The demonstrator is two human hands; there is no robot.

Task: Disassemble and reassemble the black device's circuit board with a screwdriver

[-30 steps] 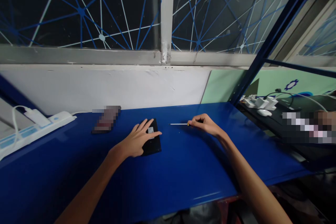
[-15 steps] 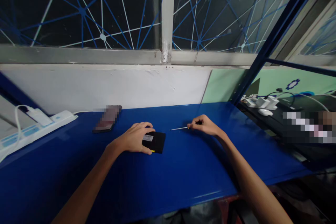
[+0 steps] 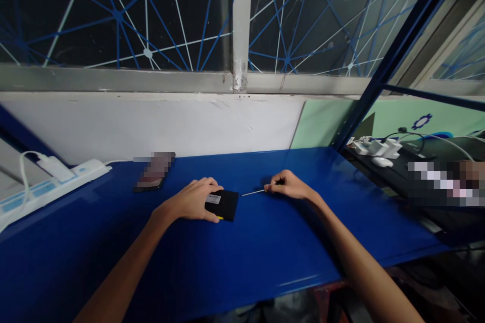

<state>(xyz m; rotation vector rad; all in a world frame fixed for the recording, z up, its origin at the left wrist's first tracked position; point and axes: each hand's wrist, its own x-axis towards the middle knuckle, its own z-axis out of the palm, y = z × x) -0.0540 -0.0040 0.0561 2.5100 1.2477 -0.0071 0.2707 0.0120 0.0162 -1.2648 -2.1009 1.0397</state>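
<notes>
My left hand (image 3: 195, 199) is closed over the left side of a flat black case (image 3: 228, 207), thumb on the near edge and fingers on the far one. The case lies on the blue table (image 3: 250, 257); a pale label and a bit of yellow on its near edge show. My right hand (image 3: 290, 185) pinches a thin screwdriver (image 3: 253, 193) whose handle is mostly hidden in the fingers. Its metal shaft points left, the tip just short of the case's right edge and apart from it.
A dark phone (image 3: 154, 171) lies at the back left. Beside it stands a white power strip (image 3: 53, 189) with a plugged-in charger. Past a blue frame post (image 3: 371, 101) at right, a dark neighbouring table holds plugs, cables and a white mouse (image 3: 382, 162).
My right hand has moved slightly left and toward me, bringing the screwdriver's tip closer to the black case. My left hand and the case have stayed in place.
</notes>
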